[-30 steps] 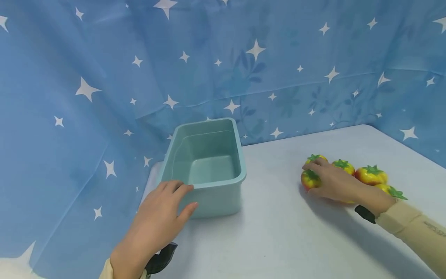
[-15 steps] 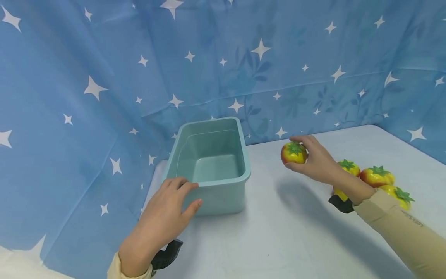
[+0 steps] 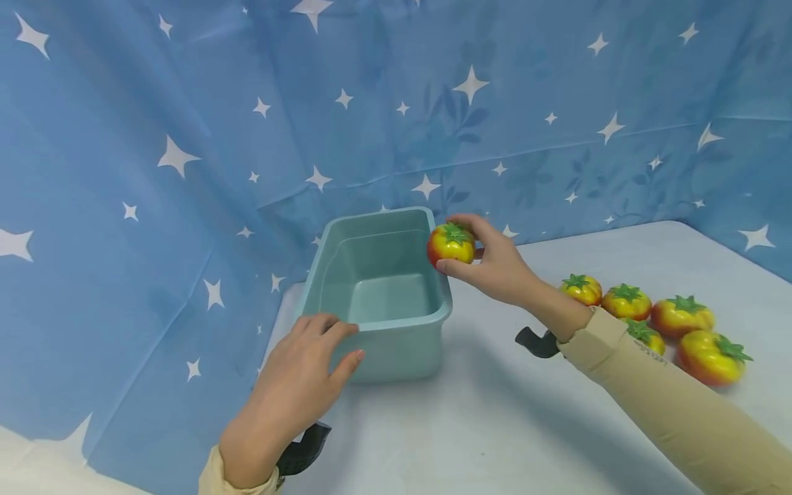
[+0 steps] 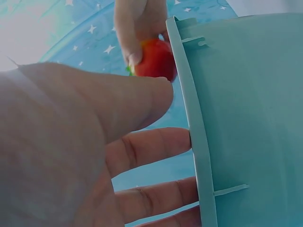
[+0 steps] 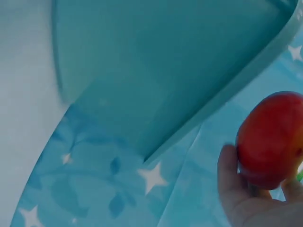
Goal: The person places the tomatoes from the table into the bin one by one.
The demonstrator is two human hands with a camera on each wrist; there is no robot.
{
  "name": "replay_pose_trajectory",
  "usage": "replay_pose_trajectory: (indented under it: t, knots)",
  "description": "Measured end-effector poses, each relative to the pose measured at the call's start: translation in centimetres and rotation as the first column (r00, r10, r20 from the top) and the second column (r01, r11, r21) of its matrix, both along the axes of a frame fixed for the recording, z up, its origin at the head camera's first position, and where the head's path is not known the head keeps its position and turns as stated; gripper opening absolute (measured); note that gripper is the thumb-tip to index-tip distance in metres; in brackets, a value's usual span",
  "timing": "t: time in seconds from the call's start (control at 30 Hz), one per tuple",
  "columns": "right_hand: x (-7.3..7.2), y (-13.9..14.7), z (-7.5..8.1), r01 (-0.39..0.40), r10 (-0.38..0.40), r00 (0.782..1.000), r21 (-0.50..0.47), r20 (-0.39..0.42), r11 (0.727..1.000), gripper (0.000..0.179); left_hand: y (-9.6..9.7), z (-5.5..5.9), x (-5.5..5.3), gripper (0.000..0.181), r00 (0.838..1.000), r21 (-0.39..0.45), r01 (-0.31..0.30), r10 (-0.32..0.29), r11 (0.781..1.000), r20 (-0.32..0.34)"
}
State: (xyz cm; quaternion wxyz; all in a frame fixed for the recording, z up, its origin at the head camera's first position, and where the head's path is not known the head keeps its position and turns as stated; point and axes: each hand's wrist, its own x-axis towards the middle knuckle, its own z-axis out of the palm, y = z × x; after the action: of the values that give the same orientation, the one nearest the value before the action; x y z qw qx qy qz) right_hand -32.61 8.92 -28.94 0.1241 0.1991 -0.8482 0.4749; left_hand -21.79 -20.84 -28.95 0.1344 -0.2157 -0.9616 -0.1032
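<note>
My right hand [image 3: 495, 265] pinches a red and yellow tomato [image 3: 450, 244] with a green leafy top, thumb at the near side and fingers behind. It is held up at the right rim of a teal plastic bin [image 3: 365, 323]. In the right wrist view the tomato's red underside [image 5: 270, 142] shows beside the bin's edge. My left hand [image 3: 303, 385] is at the bin's near rim; in the left wrist view its extended fingers [image 4: 156, 142] touch the rim from outside, with the thumb apart. The bin's inner floor shows bare in the head view.
Several more tomatoes [image 3: 683, 316] lie clustered on the white table [image 3: 482, 426] at the right, partly behind my right sleeve [image 3: 668, 405]. A blue curtain with white stars [image 3: 204, 137] hangs behind and to the left of the table. A black strap piece [image 3: 537, 342] sits under the right wrist.
My right hand has picked a tomato from the cluster at the right, lifted it and carried it left to the bin's right rim. The left hand has stayed at the near rim.
</note>
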Motion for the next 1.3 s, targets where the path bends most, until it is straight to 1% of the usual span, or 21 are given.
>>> replay_pose_trajectory:
  t: [0.07,0.17,0.23,0.3,0.4,0.53,0.63,0.7,0.8,0.93,1.03,1.17,1.23,1.3]
  knots:
    - [0.0,-1.1,0.2,-0.052,0.052,0.999,-0.012,0.015,0.999,0.066,0.1,0.0,-0.1,0.034,1.000,-0.004,0.002,-0.002,1.000,-0.010]
    - [0.1,-2.4,0.1,-0.132,0.132,0.990,-0.007,0.042,0.991,0.068,0.2,0.0,-0.2,0.033,1.000,-0.014,0.001,-0.001,1.000,-0.026]
    - [0.2,-3.3,0.0,-0.171,0.170,0.984,0.005,0.051,0.985,0.070,0.2,0.0,-0.2,0.033,0.999,-0.020,-0.001,0.001,1.000,-0.037]
    - [0.1,-4.1,-0.3,-0.196,0.195,0.980,0.024,0.042,0.980,0.069,0.1,0.0,-0.2,0.033,0.999,-0.024,-0.007,0.006,1.000,-0.046]
    - [0.2,-4.8,-0.6,-0.200,0.200,0.980,0.073,0.004,0.977,0.068,0.2,-0.1,-0.2,0.032,0.999,-0.026,-0.007,0.005,1.000,-0.054]
    - [0.2,-5.6,-1.3,-0.210,0.218,0.975,0.158,-0.037,0.965,0.069,0.3,-0.1,-0.3,0.031,0.998,-0.035,-0.011,0.009,0.999,-0.061]
    - [0.3,-5.9,-1.6,-0.213,0.229,0.972,0.195,-0.059,0.957,0.070,0.3,-0.1,-0.3,0.031,0.998,-0.038,-0.012,0.009,0.999,-0.070]
    - [0.3,-6.0,-1.8,-0.202,0.221,0.973,0.213,-0.069,0.956,0.069,0.4,-0.2,-0.3,0.031,0.997,-0.040,-0.010,0.007,0.999,-0.078]
    - [0.5,-6.1,-1.9,-0.191,0.209,0.977,0.247,-0.049,0.950,0.070,0.4,-0.2,-0.4,0.031,0.996,-0.046,-0.009,0.004,0.999,-0.090]
    - [1.0,-5.9,-1.7,-0.194,0.208,0.978,0.313,-0.011,0.930,0.074,0.4,-0.2,-0.3,0.031,0.995,-0.052,-0.005,-0.001,0.999,-0.103]
    - [1.2,-5.7,-1.6,-0.195,0.212,0.977,0.347,-0.012,0.917,0.075,0.4,-0.1,-0.3,0.030,0.994,-0.053,-0.003,-0.003,0.999,-0.106]
    - [1.4,-5.5,-1.6,-0.191,0.213,0.977,0.359,-0.024,0.914,0.071,0.4,-0.1,-0.2,0.029,0.994,-0.049,0.001,-0.007,0.999,-0.105]
    - [1.5,-5.3,-1.8,-0.192,0.219,0.975,0.343,-0.042,0.920,0.067,0.4,-0.2,-0.2,0.029,0.995,-0.045,0.000,-0.004,0.999,-0.098]
    - [1.7,-4.9,-2.0,-0.187,0.221,0.972,0.308,-0.080,0.933,0.061,0.4,-0.2,-0.1,0.029,0.996,-0.039,-0.005,0.001,0.999,-0.088]
